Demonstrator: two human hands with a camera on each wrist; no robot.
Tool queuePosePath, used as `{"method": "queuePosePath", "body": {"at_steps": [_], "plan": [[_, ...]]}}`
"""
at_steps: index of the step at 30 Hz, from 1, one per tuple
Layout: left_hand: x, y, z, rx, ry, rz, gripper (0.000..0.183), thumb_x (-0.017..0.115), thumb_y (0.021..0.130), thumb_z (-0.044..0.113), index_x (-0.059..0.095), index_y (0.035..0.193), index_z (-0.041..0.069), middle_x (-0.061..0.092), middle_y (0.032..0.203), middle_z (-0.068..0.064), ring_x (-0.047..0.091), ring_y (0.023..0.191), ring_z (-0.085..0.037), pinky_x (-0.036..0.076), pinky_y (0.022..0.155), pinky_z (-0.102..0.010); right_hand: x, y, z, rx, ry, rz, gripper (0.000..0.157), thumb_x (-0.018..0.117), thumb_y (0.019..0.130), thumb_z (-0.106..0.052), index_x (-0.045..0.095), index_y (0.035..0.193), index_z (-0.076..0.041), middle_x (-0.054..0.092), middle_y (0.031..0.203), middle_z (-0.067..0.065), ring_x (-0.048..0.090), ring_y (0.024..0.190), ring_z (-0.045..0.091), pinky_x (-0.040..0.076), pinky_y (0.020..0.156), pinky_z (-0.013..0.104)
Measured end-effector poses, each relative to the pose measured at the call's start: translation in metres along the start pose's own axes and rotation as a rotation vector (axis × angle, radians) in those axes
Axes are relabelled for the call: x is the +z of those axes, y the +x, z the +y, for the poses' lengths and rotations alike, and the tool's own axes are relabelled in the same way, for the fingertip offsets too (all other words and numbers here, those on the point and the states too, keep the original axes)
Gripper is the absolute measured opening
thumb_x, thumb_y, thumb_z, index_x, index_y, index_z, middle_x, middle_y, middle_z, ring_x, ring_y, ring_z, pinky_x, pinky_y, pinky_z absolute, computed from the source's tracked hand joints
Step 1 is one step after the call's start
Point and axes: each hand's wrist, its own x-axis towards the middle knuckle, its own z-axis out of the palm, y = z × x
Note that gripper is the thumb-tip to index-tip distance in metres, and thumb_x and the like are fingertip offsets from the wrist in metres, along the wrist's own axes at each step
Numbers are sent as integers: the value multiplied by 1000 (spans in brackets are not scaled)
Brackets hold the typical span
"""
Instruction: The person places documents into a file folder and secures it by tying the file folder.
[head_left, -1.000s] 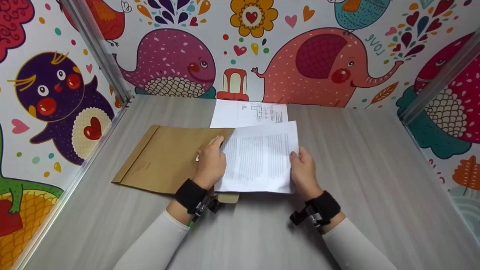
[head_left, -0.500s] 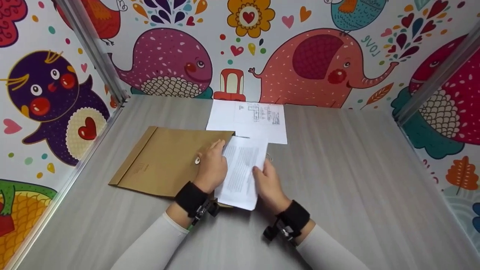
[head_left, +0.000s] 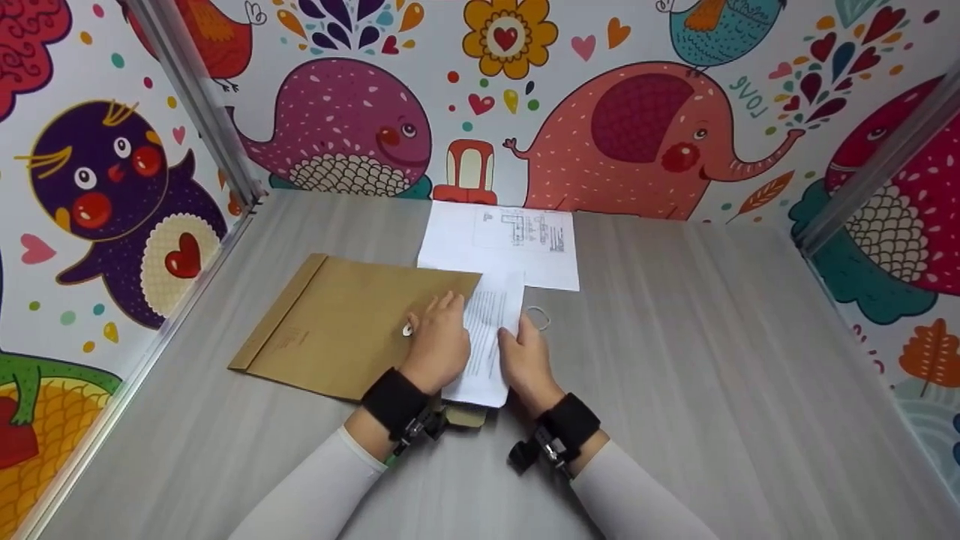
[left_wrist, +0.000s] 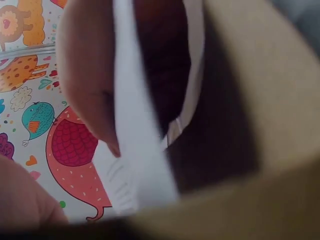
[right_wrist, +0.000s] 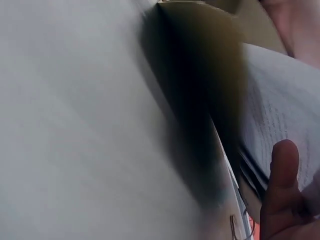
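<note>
The left side of the printed paper (head_left: 491, 337) disappears behind the left hand (head_left: 437, 339); its lines are too small to read — so is the stamp (head_left: 291, 339) on the brown envelope (head_left: 345, 315). Paper partly hides the right hand (head_left: 527, 361) (the thumb shows), which in turn covers part of a thin loop (head_left: 549, 318). The far sheet's (head_left: 454, 240) near edge is partly covered. In the left wrist view, the envelope is blurred; the head view crops both sleeves (head_left: 319, 480).
</note>
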Motion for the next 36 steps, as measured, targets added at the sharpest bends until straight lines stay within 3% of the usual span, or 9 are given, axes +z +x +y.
{"method": "queuePosePath", "body": {"at_steps": [5,10,13,18,22,28,36], "plan": [[8,-2,0,-35,143,-146,62,55,91,9,40,149,-2,36,158,-22,28,148,-44,16,114,-74,-6,6,5,28,-5,25,39,47,97,-6,55,135,0,69,116,18,66,96,22,52,85,29],[12,-4,1,-59,146,-192,65,55,89,3,36,151,-2,32,160,-22,22,150,-44,17,112,-75,-17,15,6,113,50,43,27,54,93,-9,64,115,1,70,89,10,63,72,13,51,64,24],[12,-4,2,-78,126,-181,62,49,91,-4,37,151,1,32,161,-20,21,152,-43,16,111,-78,-26,21,7,202,112,50,15,62,85,-8,65,97,-1,61,70,0,55,57,9,45,51,23],[9,-6,4,-73,55,-115,57,44,92,-9,44,148,2,35,160,-19,23,151,-44,16,110,-79,-36,26,9,276,193,21,10,67,78,2,62,86,-2,57,65,-2,52,52,9,44,47,24],[9,-9,9,-66,27,-106,55,42,94,-8,45,148,2,36,159,-19,23,151,-45,15,111,-78,-34,24,7,258,204,-11,10,68,79,4,61,83,-2,57,64,-2,52,52,10,44,48,24],[11,-13,19,-38,-18,-144,55,43,94,-5,43,149,3,35,160,-19,22,151,-44,15,113,-76,-25,15,3,205,213,-57,11,69,80,4,61,86,2,58,63,-1,54,51,8,48,49,22],[10,-14,21,-19,-68,-96,54,47,93,-7,47,146,3,42,156,-19,28,149,-44,17,112,-76,-21,13,5,253,268,-47,11,69,81,6,61,89,4,62,68,1,60,55,8,54,52,21]]}}
